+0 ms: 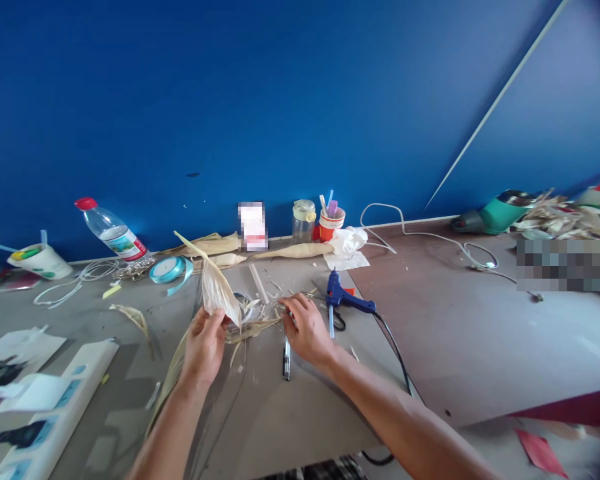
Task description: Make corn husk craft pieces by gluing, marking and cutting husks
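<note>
My left hand [203, 347] is closed on a pale dried corn husk [219, 290], pinched between thumb and fingers. The husk stands upright and tapers to a thin tip at the upper left. Over the scraps on the table, my right hand [307, 327] reaches in with its fingers bent and apart, and I see nothing held in it. Just below that hand lies a pen [287, 360]. A blue hot glue gun [350, 297] rests to its right. Behind the husk, a clear tape roll [250, 307] is partly hidden. More husk strips [253, 328] lie between my hands.
Along the wall stand a plastic bottle [115, 237], a lidded jar [303, 223] and a red paper cup [331, 223]. A blue ribbon spool [167, 269] lies left of the husk. A power strip [65, 407] occupies the near left. The glue gun's black cord [397, 353] runs toward me.
</note>
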`<state>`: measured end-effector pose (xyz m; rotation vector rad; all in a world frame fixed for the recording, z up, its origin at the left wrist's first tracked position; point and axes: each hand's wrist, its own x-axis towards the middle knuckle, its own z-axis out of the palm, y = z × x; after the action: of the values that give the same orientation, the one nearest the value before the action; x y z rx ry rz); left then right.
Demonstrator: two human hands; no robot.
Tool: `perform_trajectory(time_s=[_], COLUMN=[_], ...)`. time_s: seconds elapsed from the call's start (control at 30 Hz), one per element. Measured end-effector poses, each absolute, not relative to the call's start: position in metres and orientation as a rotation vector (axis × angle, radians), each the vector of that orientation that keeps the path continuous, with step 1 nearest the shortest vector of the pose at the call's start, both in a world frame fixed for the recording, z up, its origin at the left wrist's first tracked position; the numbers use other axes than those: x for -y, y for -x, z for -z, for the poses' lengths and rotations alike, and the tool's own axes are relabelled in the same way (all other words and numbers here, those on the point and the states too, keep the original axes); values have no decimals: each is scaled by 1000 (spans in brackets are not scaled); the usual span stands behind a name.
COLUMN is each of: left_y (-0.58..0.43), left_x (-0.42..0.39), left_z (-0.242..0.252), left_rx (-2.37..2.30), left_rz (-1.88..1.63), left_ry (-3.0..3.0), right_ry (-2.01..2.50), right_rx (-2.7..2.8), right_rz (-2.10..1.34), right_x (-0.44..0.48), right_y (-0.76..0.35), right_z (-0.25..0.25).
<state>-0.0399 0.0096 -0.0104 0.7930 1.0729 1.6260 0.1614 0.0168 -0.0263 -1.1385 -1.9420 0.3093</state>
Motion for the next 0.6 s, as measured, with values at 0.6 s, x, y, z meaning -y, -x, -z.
perform_trajectory(time_s=[0.6], left_y=[32], left_x=[-5], left_z=[13], left_rx=[-1018], left_rz=[-1493], left_ry=[-865], right_ry=[1965], right_rx=[2135], right_rz=[-38], right_x=[-16], right_y=[-294], right_z=[-31])
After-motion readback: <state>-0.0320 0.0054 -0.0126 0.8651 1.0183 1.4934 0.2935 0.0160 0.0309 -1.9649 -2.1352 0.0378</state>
